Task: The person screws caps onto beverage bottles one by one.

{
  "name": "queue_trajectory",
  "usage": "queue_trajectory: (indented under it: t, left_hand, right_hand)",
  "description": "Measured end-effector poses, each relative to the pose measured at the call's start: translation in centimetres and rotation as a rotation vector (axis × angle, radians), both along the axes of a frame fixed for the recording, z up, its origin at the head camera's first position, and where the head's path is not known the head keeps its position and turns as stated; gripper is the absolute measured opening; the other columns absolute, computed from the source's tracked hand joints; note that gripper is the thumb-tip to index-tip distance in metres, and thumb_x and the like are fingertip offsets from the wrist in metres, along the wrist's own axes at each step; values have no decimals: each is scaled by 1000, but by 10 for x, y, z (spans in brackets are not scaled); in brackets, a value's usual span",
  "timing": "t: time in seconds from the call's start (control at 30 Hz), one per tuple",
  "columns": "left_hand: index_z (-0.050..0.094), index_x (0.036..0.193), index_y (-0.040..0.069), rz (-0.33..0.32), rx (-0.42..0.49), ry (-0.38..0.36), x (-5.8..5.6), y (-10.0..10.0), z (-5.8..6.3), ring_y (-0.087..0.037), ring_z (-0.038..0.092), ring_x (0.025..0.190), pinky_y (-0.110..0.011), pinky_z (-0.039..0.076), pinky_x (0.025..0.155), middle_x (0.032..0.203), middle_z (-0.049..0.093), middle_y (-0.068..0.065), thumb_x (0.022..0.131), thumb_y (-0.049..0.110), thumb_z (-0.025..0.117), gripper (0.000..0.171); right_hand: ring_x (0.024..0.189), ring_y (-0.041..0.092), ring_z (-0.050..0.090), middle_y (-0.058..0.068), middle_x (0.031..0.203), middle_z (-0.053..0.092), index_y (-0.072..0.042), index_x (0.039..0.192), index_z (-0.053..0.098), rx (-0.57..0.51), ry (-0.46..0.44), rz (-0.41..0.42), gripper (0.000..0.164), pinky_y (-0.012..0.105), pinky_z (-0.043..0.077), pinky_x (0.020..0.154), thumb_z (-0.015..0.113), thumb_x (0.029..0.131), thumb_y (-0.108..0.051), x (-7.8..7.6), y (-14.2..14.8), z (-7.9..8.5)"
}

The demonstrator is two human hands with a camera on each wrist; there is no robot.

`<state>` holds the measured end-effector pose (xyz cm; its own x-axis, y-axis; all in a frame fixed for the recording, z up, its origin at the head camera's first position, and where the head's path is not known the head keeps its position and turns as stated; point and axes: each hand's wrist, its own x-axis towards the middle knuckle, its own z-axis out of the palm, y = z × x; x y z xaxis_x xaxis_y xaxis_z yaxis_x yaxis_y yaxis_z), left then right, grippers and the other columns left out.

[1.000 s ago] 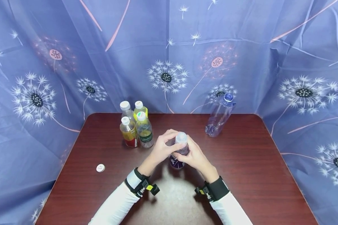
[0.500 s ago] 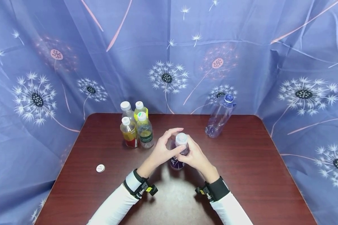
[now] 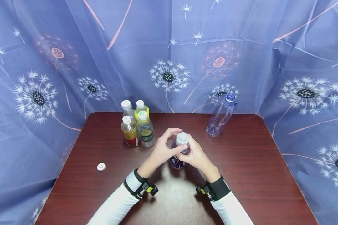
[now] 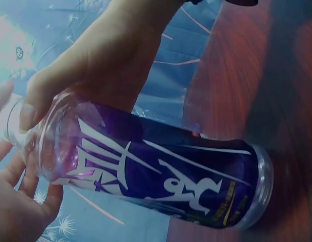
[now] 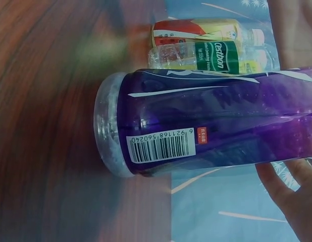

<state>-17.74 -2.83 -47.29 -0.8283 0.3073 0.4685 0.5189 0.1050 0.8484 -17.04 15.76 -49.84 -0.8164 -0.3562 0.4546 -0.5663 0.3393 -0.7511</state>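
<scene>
A clear plastic bottle with a purple label stands upright on the table between my hands. Its label shows large white characters in the left wrist view and a barcode in the right wrist view. My right hand grips the bottle's upper part from the right, thumb in front. At the whitish bottle cap, my left hand curves around from the left. Its thumb lies against the front of the cap's lower edge and a finger arches behind it. Some left fingertips are hidden behind the bottle top.
Several capped bottles cluster at the back left, including a green-labelled water bottle and a yellow-and-red-labelled bottle. At the back right stands a tall bluish clear bottle. A loose white cap lies on the left of the brown table.
My left fingers loosened and straightened away from the cap, then came back slightly toward it. My right hand and the purple-labelled bottle stay in place.
</scene>
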Motion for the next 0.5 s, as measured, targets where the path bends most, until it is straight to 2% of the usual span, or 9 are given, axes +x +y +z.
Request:
queue_trajectory:
  t: [0.13,0.23,0.33,0.5]
  left_hand:
    - [63,129,9,12,22,-7,1,1,-2,-16,64,105,-34,52,95,112,72,-5,86,8,84,47]
    - [67,132,10,-2,22,9,0,-1,-3,-18,60,110,-42,49,100,117,72,-5,88,7,82,47]
    - [66,135,9,0,20,8,0,0,-3,-22,60,110,-50,50,98,118,72,-7,85,5,84,53]
    - [59,132,1,25,39,-49,4,5,-2,-27,65,106,-50,53,95,113,71,-17,83,-1,85,56]
  right_hand:
    - [106,23,64,13,118,67,-2,136,53,-4,-6,10,64,41,56,94,80,78,-9,0,-1,1]
    - [106,24,64,14,119,67,-2,135,53,1,-4,7,63,42,57,94,79,78,-10,0,-1,1]
    - [105,25,65,15,118,67,-2,134,54,-2,-3,8,63,43,57,94,79,77,-8,-1,0,0]
    - [105,24,65,14,117,68,-2,134,54,-4,0,6,64,43,57,94,81,76,-7,-1,1,-1]
